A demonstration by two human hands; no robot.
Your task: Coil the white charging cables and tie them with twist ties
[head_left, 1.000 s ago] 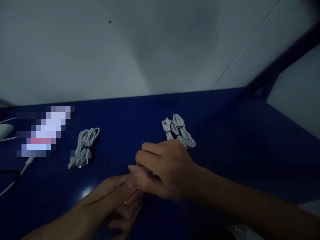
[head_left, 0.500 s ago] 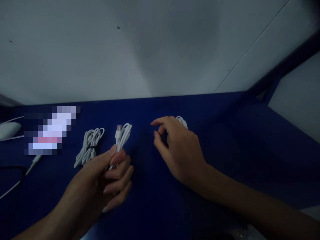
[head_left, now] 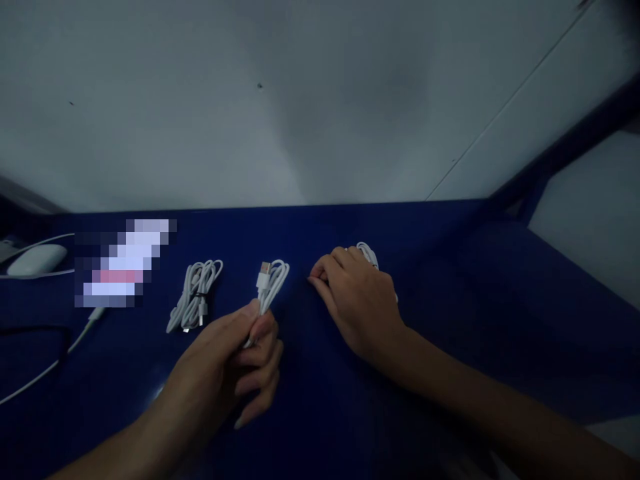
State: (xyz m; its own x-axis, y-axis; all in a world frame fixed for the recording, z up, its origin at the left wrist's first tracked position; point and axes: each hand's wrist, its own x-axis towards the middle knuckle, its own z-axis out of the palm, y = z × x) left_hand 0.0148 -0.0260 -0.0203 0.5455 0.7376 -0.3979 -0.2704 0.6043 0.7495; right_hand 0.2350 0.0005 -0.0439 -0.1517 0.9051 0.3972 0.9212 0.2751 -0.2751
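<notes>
My left hand [head_left: 237, 363] is closed on a folded bundle of white USB cable [head_left: 274, 288], pinched between thumb and fingers. The USB plug points up and away from me. To the right, my right hand [head_left: 363, 300] hangs low over the blue table with thumb and forefinger pressed together. Whatever is between those fingertips, if anything, is too small to make out. Another coiled white cable [head_left: 369, 253] lies behind my right hand, which hides most of it. Left of my left hand rests a cable bundle [head_left: 193, 297] with a dark tie around its middle.
A phone with a pixelated screen [head_left: 127, 263] lies on the left of the blue table [head_left: 320, 413], a white cord [head_left: 83, 339] plugged into it. Beside it sits a white rounded object like a mouse [head_left: 37, 260]. A pale wall [head_left: 320, 133] rises behind the table.
The thumb and forefinger of my right hand have come together from a gap. My left hand keeps hold of the USB cable. The whole view has shifted slightly.
</notes>
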